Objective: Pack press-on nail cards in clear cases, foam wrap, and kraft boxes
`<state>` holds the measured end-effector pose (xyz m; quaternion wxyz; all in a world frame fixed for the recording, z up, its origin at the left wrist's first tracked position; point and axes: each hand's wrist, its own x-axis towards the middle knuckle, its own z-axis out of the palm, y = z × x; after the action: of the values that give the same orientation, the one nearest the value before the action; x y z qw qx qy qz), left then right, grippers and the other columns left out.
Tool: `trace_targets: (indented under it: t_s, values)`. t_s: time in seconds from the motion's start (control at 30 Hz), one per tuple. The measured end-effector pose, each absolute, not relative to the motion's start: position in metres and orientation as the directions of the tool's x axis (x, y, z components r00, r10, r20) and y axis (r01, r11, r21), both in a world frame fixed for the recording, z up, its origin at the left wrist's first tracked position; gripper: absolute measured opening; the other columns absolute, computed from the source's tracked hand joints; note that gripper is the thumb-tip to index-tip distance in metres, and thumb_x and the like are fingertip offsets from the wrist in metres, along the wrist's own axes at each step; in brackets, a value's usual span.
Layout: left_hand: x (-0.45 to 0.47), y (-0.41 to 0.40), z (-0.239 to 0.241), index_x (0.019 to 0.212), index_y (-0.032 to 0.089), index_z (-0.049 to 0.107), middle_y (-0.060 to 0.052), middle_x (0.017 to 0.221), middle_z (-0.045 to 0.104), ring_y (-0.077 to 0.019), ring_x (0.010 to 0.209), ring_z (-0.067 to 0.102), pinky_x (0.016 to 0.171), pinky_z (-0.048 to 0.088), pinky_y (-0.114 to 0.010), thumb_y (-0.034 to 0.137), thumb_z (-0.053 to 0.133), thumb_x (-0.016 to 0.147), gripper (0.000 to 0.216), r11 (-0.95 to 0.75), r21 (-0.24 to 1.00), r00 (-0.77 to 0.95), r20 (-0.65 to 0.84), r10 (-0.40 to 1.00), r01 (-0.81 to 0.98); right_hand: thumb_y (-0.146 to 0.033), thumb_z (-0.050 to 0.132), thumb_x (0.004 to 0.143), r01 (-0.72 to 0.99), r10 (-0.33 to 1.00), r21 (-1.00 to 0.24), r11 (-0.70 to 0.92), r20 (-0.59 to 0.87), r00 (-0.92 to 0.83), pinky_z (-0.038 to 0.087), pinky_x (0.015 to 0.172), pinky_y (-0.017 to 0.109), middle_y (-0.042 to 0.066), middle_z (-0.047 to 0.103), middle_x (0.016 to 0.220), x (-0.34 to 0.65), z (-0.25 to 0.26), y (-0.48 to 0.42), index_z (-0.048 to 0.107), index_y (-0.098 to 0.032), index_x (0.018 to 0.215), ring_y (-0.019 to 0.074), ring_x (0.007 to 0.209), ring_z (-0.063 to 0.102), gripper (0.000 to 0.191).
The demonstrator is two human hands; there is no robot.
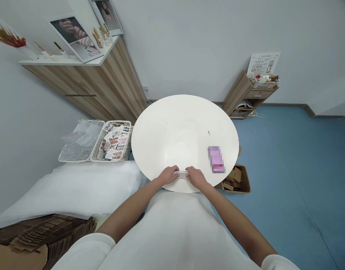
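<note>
My left hand [169, 175] and my right hand [197, 177] rest at the near edge of a round white table [183, 127]. Between them they grip a small clear flat case [183, 174], one hand on each end, fingers curled around it. What is inside the case is too small to make out. A pink, blurred-out rectangular object [216, 159] lies on the table just right of my right hand.
Left of the table stand a white basket [113, 144] of nail-tip cards and a tray of clear plastic bags [80, 140]. A cardboard box [236, 179] sits on the blue floor under the table's right edge. A wooden cabinet [104, 86] and a small shelf [249, 95] line the wall.
</note>
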<state>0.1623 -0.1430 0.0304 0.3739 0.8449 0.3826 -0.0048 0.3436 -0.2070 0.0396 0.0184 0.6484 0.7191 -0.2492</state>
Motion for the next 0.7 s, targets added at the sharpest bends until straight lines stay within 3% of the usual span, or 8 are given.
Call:
trace_targets:
  t_s: [0.2,0.3,0.43,0.57,0.7]
  values:
    - [0.166,-0.129,0.02,0.095,0.023,0.052,0.0,0.093,0.061,-0.0147,0.081,0.057,0.067,0.043,-0.025,0.031,0.042,0.079,0.02,-0.357,0.625,0.651,-0.334,0.682,0.695,-0.02,0.044,0.081,0.947,0.919,-0.32,-0.018,-0.379,-0.11,0.035,0.07,0.028,0.005,0.059,0.096,0.349,0.032,-0.189,0.046,-0.021,0.104,0.018,0.084,0.055,0.023]
    - [0.167,-0.123,0.017,0.096,0.023,0.053,-0.001,0.096,0.061,-0.0151,0.086,0.056,0.071,0.043,-0.025,0.028,0.042,0.079,0.021,-0.385,0.523,0.603,-0.347,0.719,0.76,-0.022,0.046,0.081,0.948,0.931,-0.315,-0.049,-0.357,-0.071,0.036,0.076,0.029,0.006,0.057,0.102,0.353,0.025,-0.18,0.048,-0.021,0.105,0.0196,0.094,0.052,0.024]
    - [0.166,-0.122,0.015,0.099,0.021,0.053,-0.006,0.106,0.057,-0.0233,0.101,0.05,0.082,0.038,-0.036,0.025,0.049,0.074,0.025,-0.382,0.404,0.525,-0.344,0.779,0.831,-0.023,0.047,0.08,0.952,0.932,-0.302,-0.051,-0.357,-0.063,0.035,0.084,0.034,0.008,0.051,0.113,0.357,0.015,-0.175,0.05,-0.023,0.108,0.0221,0.103,0.046,0.029]
    - [0.164,-0.13,0.017,0.11,0.021,0.047,-0.011,0.131,0.038,-0.0288,0.121,0.031,0.093,0.029,-0.043,0.021,0.052,0.071,0.04,-0.454,0.296,0.519,-0.199,0.831,0.84,-0.024,0.048,0.08,0.952,0.966,-0.302,-0.047,-0.256,-0.034,0.032,0.089,0.038,0.01,0.044,0.123,0.359,0.014,-0.182,0.043,-0.023,0.118,0.0227,0.112,0.041,0.038]
    - [0.166,-0.142,0.022,0.115,0.021,0.043,-0.011,0.139,0.027,-0.0277,0.127,0.021,0.098,0.019,-0.044,0.023,0.051,0.071,0.045,-0.648,0.279,0.691,-0.088,0.717,0.708,-0.032,0.052,0.078,0.936,0.977,-0.342,0.08,-0.161,-0.142,0.028,0.094,0.04,0.009,0.045,0.123,0.358,0.017,-0.194,0.048,-0.022,0.109,0.0221,0.115,0.038,0.033]
